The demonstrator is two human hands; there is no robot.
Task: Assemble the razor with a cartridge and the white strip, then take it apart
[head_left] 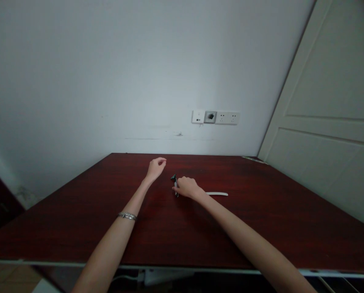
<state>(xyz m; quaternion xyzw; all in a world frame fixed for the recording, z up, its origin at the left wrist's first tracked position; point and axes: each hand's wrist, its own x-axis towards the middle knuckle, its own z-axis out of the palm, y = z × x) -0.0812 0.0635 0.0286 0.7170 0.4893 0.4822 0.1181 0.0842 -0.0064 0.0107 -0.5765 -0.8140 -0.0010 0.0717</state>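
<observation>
My right hand [187,187] is closed around a small item with a dark top and a light, narrow body [175,185], held at the middle of the dark red table. Part of that item is hidden by the fingers, and its kind is not plain. Just right of this hand, a white strip like a strap [217,193] lies on the table, its left end hidden behind the wrist. My left hand [156,167] is farther forward and to the left, apart from the item. Its fingers are curled with thumb and fingertips close together; whatever they may pinch is too small to see.
The dark red wooden table [78,211] reaches back to a white wall with sockets [227,118]. A pale panelled door [331,114] stands along the right side. A thin flat strip [255,160] lies at the far right corner. Below the front edge is a white cable [125,278].
</observation>
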